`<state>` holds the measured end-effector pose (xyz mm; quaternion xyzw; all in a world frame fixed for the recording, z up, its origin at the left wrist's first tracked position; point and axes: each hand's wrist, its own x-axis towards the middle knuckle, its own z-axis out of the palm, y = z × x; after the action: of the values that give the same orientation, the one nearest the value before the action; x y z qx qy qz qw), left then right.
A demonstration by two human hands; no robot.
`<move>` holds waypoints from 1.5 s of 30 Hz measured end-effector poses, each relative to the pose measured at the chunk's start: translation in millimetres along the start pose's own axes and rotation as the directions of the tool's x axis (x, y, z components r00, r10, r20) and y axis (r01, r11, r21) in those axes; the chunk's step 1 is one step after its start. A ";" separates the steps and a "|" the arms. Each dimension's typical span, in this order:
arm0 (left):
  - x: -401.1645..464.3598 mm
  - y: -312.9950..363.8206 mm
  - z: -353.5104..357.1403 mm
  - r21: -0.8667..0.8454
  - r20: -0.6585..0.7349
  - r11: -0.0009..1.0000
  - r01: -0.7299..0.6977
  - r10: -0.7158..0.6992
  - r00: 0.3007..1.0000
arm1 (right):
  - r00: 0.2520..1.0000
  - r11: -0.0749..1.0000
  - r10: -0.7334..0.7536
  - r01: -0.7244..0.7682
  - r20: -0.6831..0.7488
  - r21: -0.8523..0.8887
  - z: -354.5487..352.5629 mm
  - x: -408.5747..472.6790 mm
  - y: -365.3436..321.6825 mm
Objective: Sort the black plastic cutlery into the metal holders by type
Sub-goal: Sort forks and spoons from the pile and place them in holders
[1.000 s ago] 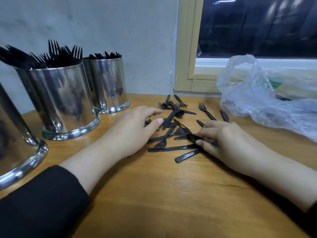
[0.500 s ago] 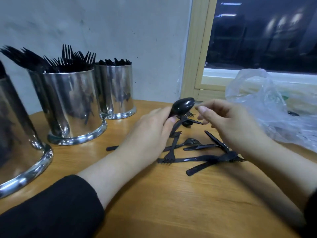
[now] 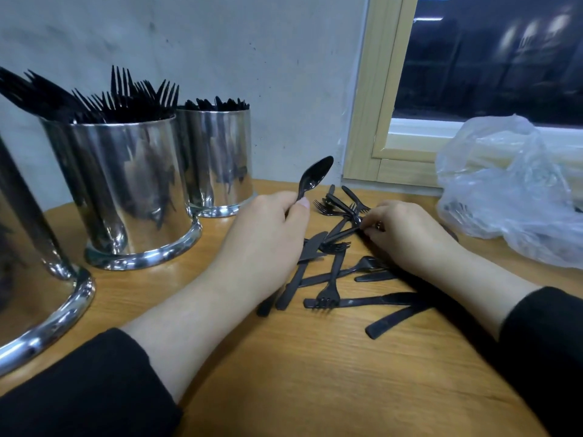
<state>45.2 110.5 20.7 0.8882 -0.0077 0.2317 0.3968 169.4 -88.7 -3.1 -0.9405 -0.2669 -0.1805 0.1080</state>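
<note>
At the left of the frame the metal holders (image 3: 126, 190) stand packed with forks. Your left hand (image 3: 265, 238) has lifted the spoon (image 3: 310, 178) clear since a moment ago, fingers clamped on its handle. Centre right, your right hand (image 3: 407, 238) has dropped back onto the loose cutlery (image 3: 331, 279), fingertips pinching another piece. That's one spoon ready to be filed.
</note>
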 end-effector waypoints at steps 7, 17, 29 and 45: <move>-3.3 2.7 -6.5 -0.034 -0.018 0.999 0.012 -0.013 1.000 | 0.993 0.994 0.105 -0.107 0.054 0.026 -5.1 -4.1 -1.6; -4.8 5.9 -10.6 -0.028 -0.061 0.999 0.040 -0.041 0.997 | 0.982 0.981 0.174 -0.167 -0.068 0.104 -28.9 -8.0 -3.7; -3.5 4.9 -15.8 -0.056 -0.249 0.996 -0.071 0.055 0.967 | 0.950 0.722 0.174 0.057 -0.261 0.689 -98.8 -15.3 -44.3; 3.2 -1.9 -19.4 -0.212 -0.171 0.977 -0.015 -0.022 0.985 | 0.970 0.710 0.191 -0.030 -0.151 0.703 -71.4 42.6 -71.7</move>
<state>40.5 126.1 31.9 0.8174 0.0035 0.3050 0.4888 144.3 -30.5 86.5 -0.8202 -0.2448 -0.1593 0.4919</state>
